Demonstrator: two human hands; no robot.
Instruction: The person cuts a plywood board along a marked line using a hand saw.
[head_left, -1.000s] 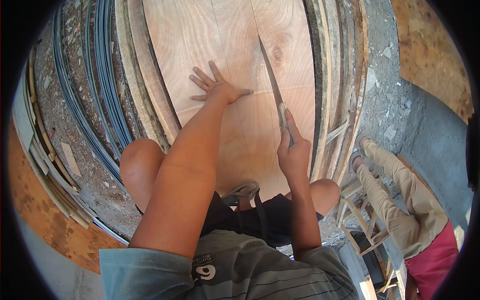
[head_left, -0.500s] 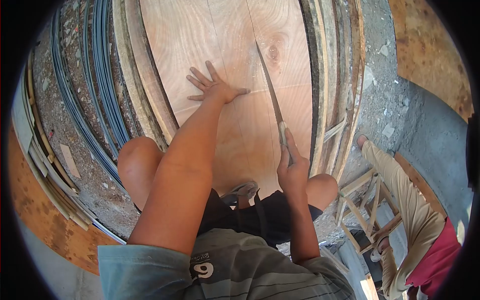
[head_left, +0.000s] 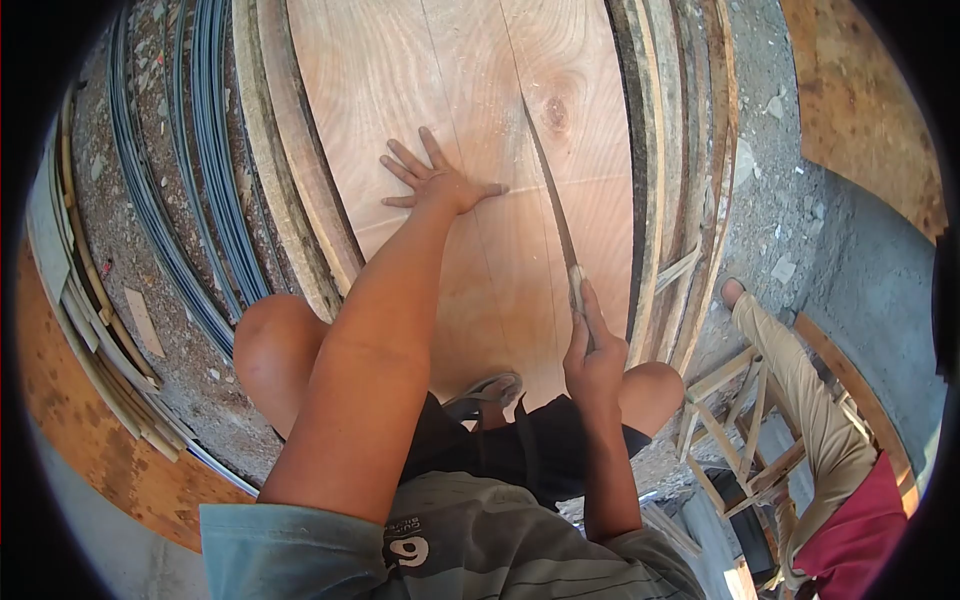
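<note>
While grey, stone-strewn ground (head_left: 785, 225) spreads to either side, a broad plywood sheet (head_left: 400, 60) lies beneath both hands, smooth, pinkish-tan and swirled with grain. Rough, weathered timbers (head_left: 275, 150) flank its edges, and thin bluish-grey rods (head_left: 215, 150) run in bundles beyond them on the left. A stained brown board (head_left: 860, 100) lies at upper right. Below it, another person (head_left: 825, 400) in tan trousers and a red top is beside a slatted wooden frame (head_left: 722, 375).

On the sheet, right of centre, is a long, tapering saw (head_left: 555, 200); its long axis runs away from the wearer, tip forward and leaning slightly left, in line with a thin dark line (head_left: 509, 45) ahead. The right hand (head_left: 597, 360) is closed around its handle, index finger stretched along it. The left hand (head_left: 445, 188) is pressed to the plywood, fingers spread wide, holding nothing. A round knot (head_left: 555, 114) marks the wood just right of the tip.
</note>
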